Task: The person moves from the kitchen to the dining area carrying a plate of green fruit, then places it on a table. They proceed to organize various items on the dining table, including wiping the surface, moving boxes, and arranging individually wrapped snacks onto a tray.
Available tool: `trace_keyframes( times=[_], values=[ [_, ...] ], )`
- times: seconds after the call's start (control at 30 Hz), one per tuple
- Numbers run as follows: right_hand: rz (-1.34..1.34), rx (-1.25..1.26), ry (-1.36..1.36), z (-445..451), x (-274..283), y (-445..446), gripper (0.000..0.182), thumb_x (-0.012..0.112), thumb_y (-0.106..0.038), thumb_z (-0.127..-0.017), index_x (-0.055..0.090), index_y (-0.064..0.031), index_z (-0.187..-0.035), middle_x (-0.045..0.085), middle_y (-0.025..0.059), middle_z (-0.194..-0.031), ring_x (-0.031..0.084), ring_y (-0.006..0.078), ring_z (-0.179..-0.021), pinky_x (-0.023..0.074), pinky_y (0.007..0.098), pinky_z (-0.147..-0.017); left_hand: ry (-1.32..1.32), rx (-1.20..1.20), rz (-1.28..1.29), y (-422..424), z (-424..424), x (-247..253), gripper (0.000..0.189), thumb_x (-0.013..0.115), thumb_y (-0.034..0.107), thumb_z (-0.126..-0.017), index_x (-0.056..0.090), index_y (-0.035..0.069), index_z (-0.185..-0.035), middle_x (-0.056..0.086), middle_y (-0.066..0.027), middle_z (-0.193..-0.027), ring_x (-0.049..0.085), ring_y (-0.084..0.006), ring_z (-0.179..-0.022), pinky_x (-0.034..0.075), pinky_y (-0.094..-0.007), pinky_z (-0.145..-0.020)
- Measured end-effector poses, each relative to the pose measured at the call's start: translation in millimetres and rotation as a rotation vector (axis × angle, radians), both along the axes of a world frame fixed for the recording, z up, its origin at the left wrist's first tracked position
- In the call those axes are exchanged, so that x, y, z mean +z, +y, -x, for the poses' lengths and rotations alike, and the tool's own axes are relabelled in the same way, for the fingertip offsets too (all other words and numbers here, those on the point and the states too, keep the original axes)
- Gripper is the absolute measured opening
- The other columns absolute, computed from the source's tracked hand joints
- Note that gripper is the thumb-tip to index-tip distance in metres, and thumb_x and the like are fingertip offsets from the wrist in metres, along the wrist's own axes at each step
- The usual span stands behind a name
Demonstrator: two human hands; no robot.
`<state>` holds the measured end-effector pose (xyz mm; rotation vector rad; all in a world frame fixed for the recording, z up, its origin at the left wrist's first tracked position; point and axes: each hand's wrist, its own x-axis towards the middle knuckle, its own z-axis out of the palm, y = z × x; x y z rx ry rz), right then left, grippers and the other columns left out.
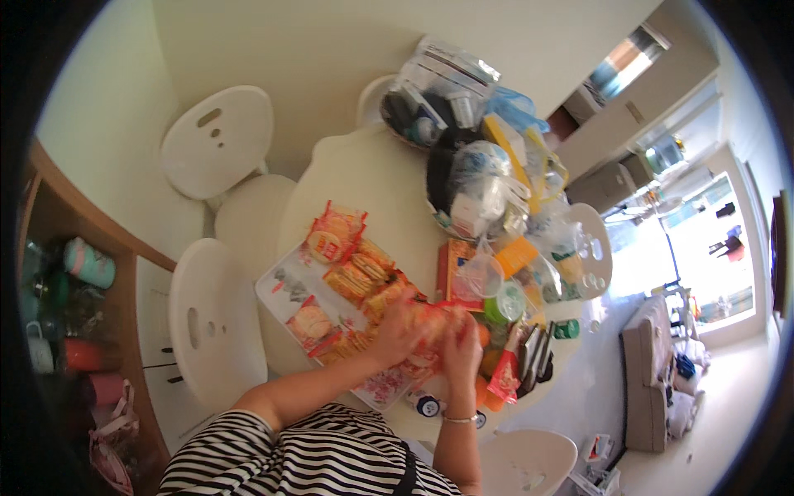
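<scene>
My right hand (462, 350), with a bracelet at the wrist, grips the edge of a red-and-orange plastic snack packet (437, 323). Against the packet's left side is my left hand (397, 335); motion blur hides whether its fingers close on it. Both hands are over the right part of a white tray with a printed floral pattern (282, 291). Wrapped crackers (348, 282) lie in rows across this tray. A round cracker in a clear-and-red wrapper (311, 322) rests near its left edge, and more red packets (338, 229) overlap its far corner.
Two filled baskets (434, 186) (397, 127) stand at the table's far side. Right of the tray are a red box (451, 266), a green-rimmed clear container (505, 302), oranges (493, 397) and a red pouch (505, 372). Small dark-capped bottles (427, 406) stand by my body. White chairs (217, 322) surround the table.
</scene>
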<state>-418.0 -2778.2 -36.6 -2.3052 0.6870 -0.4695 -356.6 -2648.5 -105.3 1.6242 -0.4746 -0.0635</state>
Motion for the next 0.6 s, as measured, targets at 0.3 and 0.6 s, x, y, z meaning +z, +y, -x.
trace_keyframes(
  times=[0.3,0.6],
  values=[
    [0.197,-0.247,-0.152,20,-28,-38,0.036,0.057,-0.018,-0.092,0.053,0.0036,-0.121,0.049,0.0249,-0.123,0.048,0.0402,-0.114,0.0412,0.0458,-0.097,-0.264,-0.021,-0.365,-39,-6,36,0.077,0.057,0.054,-0.087,0.039,-0.001,-0.137,0.042,-0.0237,-0.137,0.039,-0.0366,-0.129,0.033,-0.0461,-0.106],
    [0.118,0.310,-0.195,-114,45,88,0.046,0.070,-0.014,-0.081,0.055,-0.0018,-0.122,0.047,0.0217,-0.131,0.046,0.0362,-0.122,0.0386,0.0430,-0.101,-0.147,0.115,0.012,51,-54,27,0.052,0.064,0.019,-0.085,0.047,0.002,-0.132,0.046,-0.0196,-0.134,0.043,-0.0361,-0.125,0.036,-0.0422,-0.104]
  ],
)
